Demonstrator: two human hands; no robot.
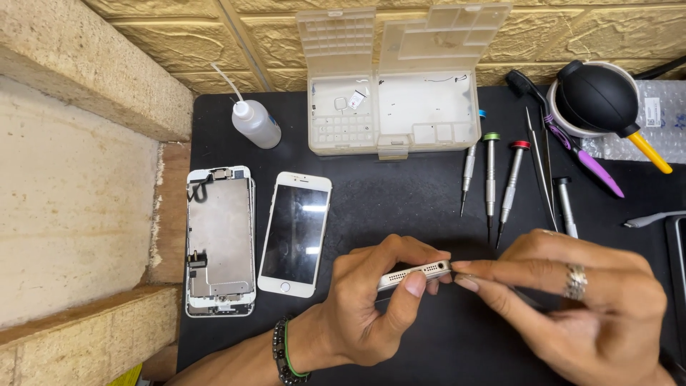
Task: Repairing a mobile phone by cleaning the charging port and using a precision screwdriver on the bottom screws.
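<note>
Near the mat's front edge, left hand [364, 300] fingers grip a phone [414, 274]; right hand [579, 307] fingers pinch its end.

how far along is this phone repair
Done: one screen assembly lies separated, inner side up, beside a white phone lying face up. In hand: the left hand holds a silver phone on edge, right hand fingertips at its end. Left: the screwdrivers lie unused; that phone looks unopened.

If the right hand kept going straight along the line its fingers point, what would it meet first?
The right hand points leftward. Its fingertips are already at, seemingly touching, the bottom edge of the silver phone held edge-up in the left hand, so it would meet that phone end first.
</note>
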